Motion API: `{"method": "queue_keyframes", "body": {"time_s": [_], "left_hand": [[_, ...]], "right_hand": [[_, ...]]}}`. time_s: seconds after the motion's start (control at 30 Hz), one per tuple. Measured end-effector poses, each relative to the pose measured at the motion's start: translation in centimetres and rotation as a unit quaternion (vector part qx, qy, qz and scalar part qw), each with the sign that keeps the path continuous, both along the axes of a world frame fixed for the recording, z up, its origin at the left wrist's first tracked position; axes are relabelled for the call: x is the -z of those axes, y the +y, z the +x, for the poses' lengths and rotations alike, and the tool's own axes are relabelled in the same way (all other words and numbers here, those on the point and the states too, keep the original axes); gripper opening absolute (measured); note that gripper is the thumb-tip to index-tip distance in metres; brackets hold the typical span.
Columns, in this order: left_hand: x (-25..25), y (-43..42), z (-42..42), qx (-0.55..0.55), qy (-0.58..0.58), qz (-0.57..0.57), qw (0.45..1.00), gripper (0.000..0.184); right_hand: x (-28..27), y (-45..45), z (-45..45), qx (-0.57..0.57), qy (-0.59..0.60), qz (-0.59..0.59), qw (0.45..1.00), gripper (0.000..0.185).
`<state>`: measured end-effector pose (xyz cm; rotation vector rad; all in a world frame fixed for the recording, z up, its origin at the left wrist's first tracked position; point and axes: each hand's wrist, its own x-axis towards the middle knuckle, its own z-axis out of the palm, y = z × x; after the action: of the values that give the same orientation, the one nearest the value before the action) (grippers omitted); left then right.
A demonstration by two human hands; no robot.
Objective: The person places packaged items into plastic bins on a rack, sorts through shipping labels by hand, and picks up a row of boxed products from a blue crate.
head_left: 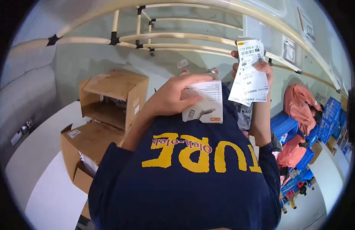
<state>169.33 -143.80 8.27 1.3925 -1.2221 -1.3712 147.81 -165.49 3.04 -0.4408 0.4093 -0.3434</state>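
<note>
My left hand (170, 96) is wrapped round a small white box (203, 102) with printed text, a product picture and an orange mark, held close to the chest. To its right, my right hand (265, 71) grips several white printed labels (249, 73), fanned out and overlapping, with the thumb on top and fingertips behind their left edge. The labels carry barcodes and a yellow mark at the top. Box and labels are apart. Behind and below the labels hangs a clear plastic bag (244, 115), partly hidden.
Open cardboard boxes (104, 85) stand on a white table (51, 195) at left. A cream pipe rack (185, 37) crosses the top. Blue crates (329, 119) and pink bags (298, 103) are at right. A paper scrap (182, 64) lies on the floor.
</note>
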Motion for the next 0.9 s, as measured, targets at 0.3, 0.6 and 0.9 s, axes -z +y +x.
{"method": "queue_keyframes", "body": {"time_s": [0.3,0.6,0.9], "left_hand": [[2.2,-3.5,0.5,-0.151,-0.050,-0.075,0.984,0.027],[1.7,-9.8,-3.2,-0.189,-0.198,-0.178,0.945,0.019],[-0.8,-11.7,-4.2,-0.108,-0.290,-0.066,0.949,0.032]], "right_hand": [[-1.2,0.4,-1.0,0.162,0.067,-0.066,0.982,0.071],[-3.3,1.6,0.2,0.142,0.185,-0.109,0.966,0.046],[-2.7,0.8,-1.0,0.133,0.198,-0.127,0.963,0.044]]}}
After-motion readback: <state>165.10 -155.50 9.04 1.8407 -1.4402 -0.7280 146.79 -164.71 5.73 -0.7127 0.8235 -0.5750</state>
